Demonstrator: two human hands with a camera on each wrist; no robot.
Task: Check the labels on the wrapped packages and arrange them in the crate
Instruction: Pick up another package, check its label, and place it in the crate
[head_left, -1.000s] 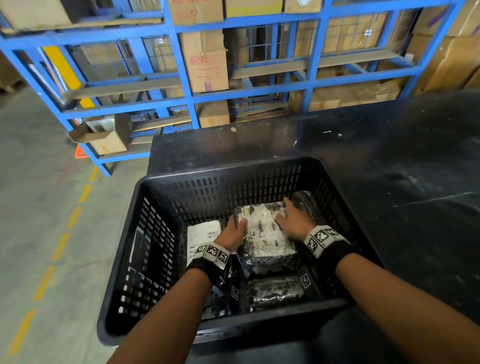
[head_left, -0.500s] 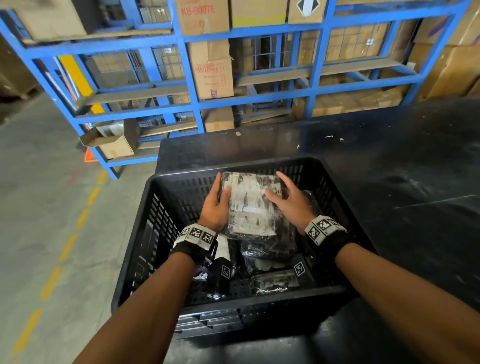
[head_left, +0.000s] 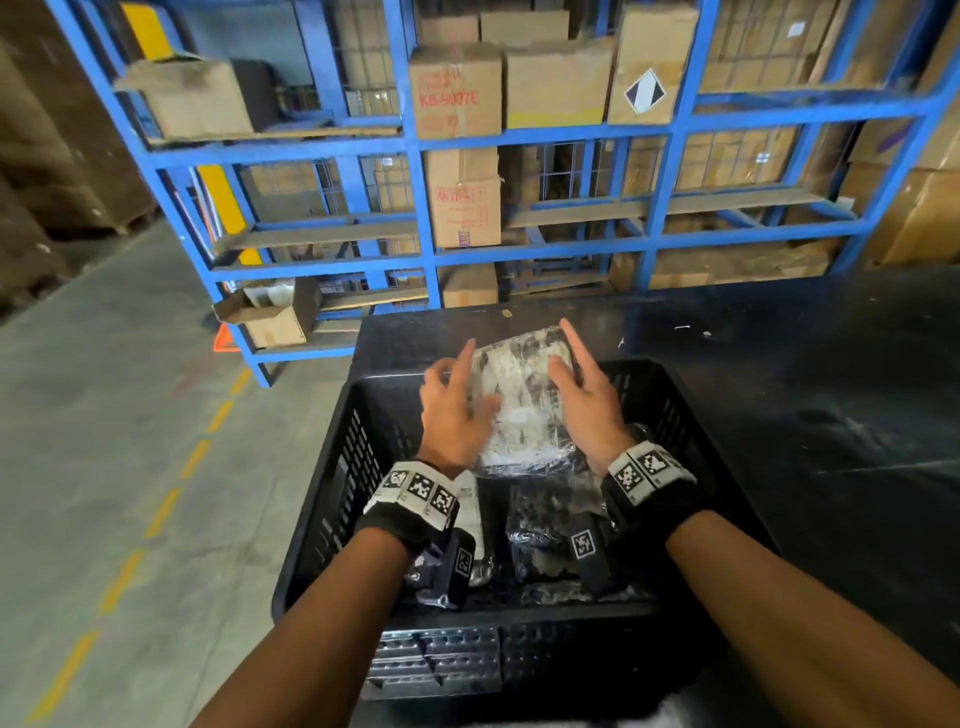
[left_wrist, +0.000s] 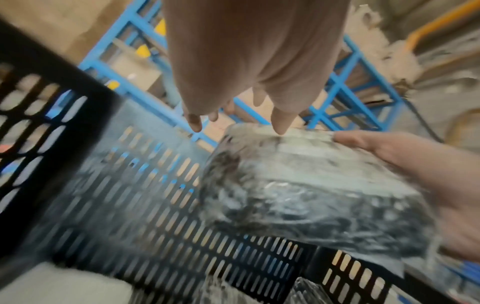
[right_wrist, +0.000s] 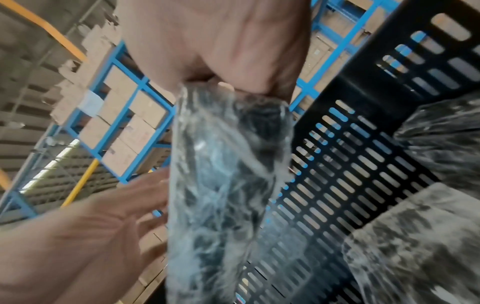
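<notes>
While the wrapped package (head_left: 524, 410) is held tilted above the far half of the crate (head_left: 332, 499), the left hand (head_left: 454, 415) only touches it with spread fingers and the right hand (head_left: 589, 410) pinches its edge; slick film could slip, dropping it onto packages below.

Black slotted crate (head_left: 332, 509), mottled grey-white package (head_left: 524, 410), blue shelving (head_left: 415, 156).

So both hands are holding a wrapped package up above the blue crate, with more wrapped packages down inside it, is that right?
Not quite: the crate is black, not blue; the blue thing is the shelving rack behind it, as the head view shows. The rest holds: the left hand and right hand hold a wrapped package above it, with more wrapped packages inside.
</notes>
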